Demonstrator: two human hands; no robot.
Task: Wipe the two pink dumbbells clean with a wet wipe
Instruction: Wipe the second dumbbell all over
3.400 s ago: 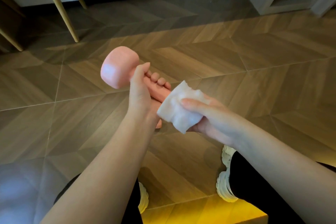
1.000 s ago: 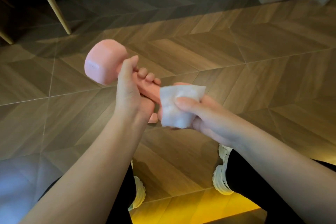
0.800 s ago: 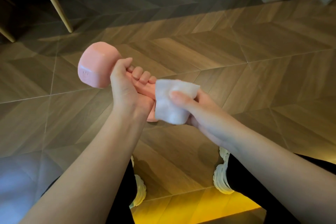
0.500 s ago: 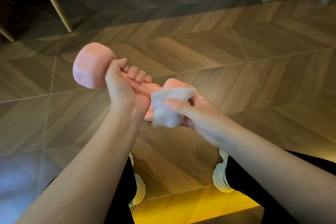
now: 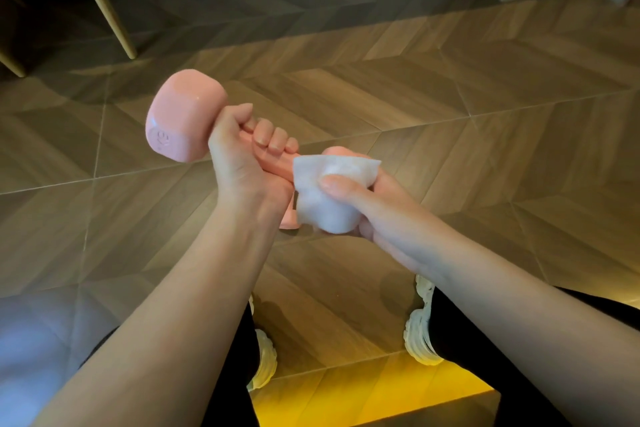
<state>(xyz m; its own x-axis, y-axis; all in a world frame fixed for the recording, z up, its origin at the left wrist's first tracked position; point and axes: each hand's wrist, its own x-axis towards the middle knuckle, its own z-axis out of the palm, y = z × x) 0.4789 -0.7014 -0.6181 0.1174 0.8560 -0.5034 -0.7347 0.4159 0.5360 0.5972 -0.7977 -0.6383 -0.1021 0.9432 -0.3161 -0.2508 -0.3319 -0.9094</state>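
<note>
The left hand (image 5: 242, 163) curls tight round the handle of the pink dumbbell (image 5: 183, 121) — its bare head pointing to ten o'clock. The right hand (image 5: 377, 204) clamps the wet wipe (image 5: 325, 198) over the four o'clock head.

Dumbbell (image 5: 183, 121), mid-left of the frame: smooth pink coating, soft sheen, small bright highlights on the head, faint embossed mark on the end face. Wet wipe (image 5: 325, 201), centre: thin white fibrous cloth, matt, crumpled, slightly see-through. Floor (image 5: 450, 97): grained wood-look chevron planks, satin, dull reflections. Chair legs (image 5: 104, 0), upper left: pale smooth wood. Trousers (image 5: 460, 350), lower right: matt black cloth. Shoes (image 5: 420, 333): off-white, ridged soles.
</note>
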